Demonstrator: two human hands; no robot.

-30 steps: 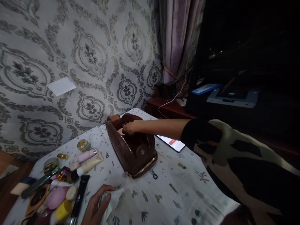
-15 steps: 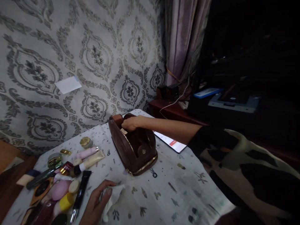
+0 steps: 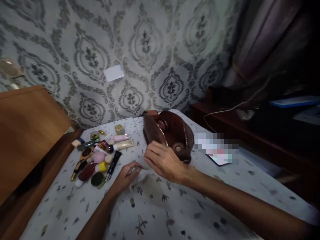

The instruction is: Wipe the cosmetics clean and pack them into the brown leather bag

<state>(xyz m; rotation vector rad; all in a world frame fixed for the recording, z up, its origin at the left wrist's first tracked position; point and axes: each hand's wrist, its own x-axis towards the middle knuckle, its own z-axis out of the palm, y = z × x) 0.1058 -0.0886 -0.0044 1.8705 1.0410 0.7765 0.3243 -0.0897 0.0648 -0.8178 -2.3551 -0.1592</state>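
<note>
patterned wallpaper (image 3: 145,43) backs the tabletop (image 3: 242,176); near its far edge, a brown bag (image 3: 172,136) seems soft, light, best held by its rim (image 3: 185,136). left hand (image 3: 128,172) and right hand (image 3: 163,161) nearly meet, grips unclear.

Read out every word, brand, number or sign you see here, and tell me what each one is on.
No text is readable.
Black tube: any print is too small and blurred.
Cream tube: no legible lettering.
Phone: the screen is mostly pixelated, so unreadable.
Card on the wall: no legible writing.
Bag: no lettering I can make out.
</note>
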